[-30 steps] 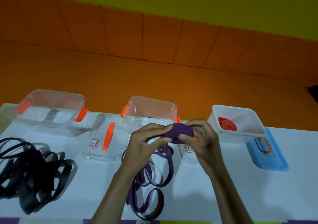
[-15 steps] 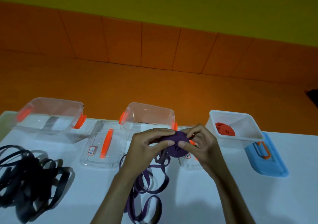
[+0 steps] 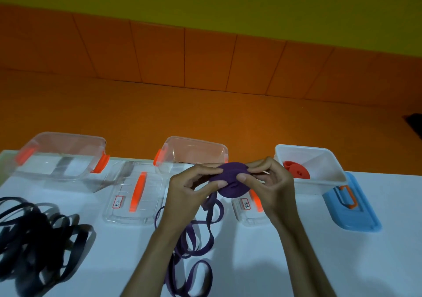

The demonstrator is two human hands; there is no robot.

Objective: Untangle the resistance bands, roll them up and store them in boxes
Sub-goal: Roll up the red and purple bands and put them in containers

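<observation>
head view: both hands meet over the white surface point(image 3: 296, 262), pinching a half-wound purple roll point(image 3: 231, 180) between them. the left hand point(image 3: 185, 196) has its fingers point(image 3: 212, 171) closed on the roll's left edge, thumb underneath; the right hand point(image 3: 271, 187) has its fingers closed on the right edge, thumb pressed on the roll's face. below the fingers the unrolled purple band point(image 3: 194, 246) trails down in loose loops onto the surface between the forearms. just beyond the fingers stands an open clear box point(image 3: 194, 153) with orange clips. left of the fingers lies a clear lid point(image 3: 134, 194) with an orange handle and a small red-bordered label whose writing is too small to read; a second labelled lid point(image 3: 247, 207) shows under the right hand, also unreadable. further left sits another clear box point(image 3: 61, 157), and nearer the wearer a tangled black band point(image 3: 38, 239). right of the fingers a white box point(image 3: 312, 169) holds a rolled red band point(image 3: 296, 170), touching a blue lid point(image 3: 351, 210).
</observation>
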